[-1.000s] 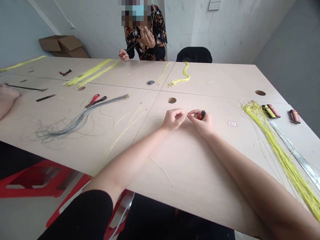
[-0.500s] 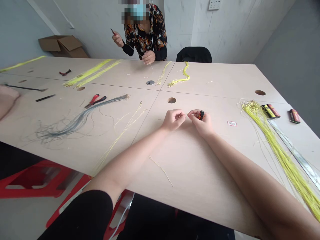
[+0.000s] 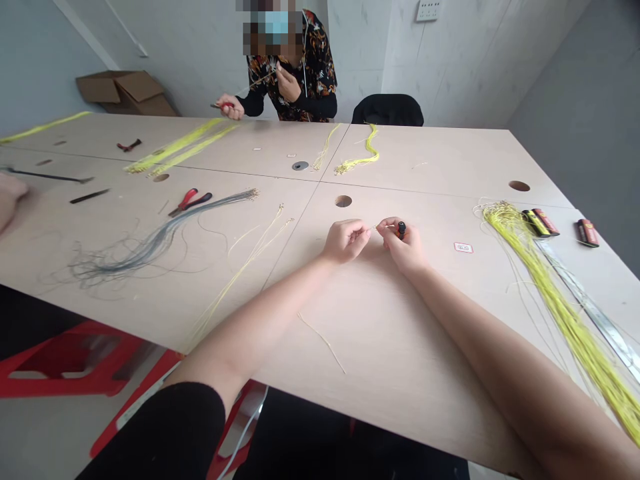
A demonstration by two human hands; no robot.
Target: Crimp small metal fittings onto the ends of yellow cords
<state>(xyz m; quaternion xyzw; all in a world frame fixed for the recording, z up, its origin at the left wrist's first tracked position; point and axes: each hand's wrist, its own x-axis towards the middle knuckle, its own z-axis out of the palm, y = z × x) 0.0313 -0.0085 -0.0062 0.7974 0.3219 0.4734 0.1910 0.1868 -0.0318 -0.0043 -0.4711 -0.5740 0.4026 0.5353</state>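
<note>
My left hand is closed in a pinch on a thin yellow cord just above the table. Facing it, my right hand pinches the cord's other side, the fingertips only a small gap apart. A tool with a black-and-orange handle is tucked in the right hand; its working end is hidden. Several yellow cords with small metal ends lie left of my left forearm. A short loose cord rests between my forearms.
Grey cords and red-handled pliers lie left. At right are a yellow cord bundle, battery-like cylinders and a small label. Across the table, a masked person holds pliers and a cord. Another hand shows at far left.
My hands stay almost in place, with a little more cord showing between the fingertips. The person opposite has lowered the pliers and raised the other hand. The hand at far left has shifted left.
</note>
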